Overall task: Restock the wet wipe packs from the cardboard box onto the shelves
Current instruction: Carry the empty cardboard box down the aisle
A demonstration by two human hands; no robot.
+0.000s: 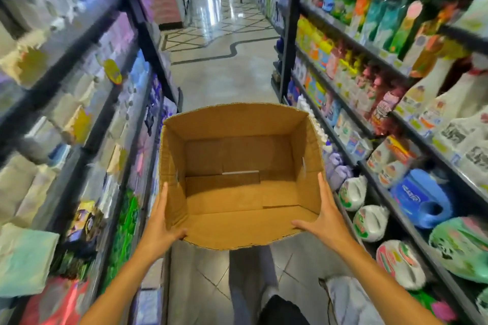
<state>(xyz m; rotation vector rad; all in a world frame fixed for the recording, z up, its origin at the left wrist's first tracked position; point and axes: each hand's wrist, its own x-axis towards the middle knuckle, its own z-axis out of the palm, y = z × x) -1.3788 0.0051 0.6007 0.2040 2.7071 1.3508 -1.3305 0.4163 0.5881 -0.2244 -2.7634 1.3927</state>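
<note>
Cardboard box, rectangular, corrugated, both hands holding.

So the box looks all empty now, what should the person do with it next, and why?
Probably carry the cardboard box off down the aisle, or set it down out of the way. Its inside shows only bare cardboard, with no wipe packs left to shelve. The left hand and right hand each hold a side of it, fingers along the outside and thumb hooked over the near edge, above the floor.
</note>
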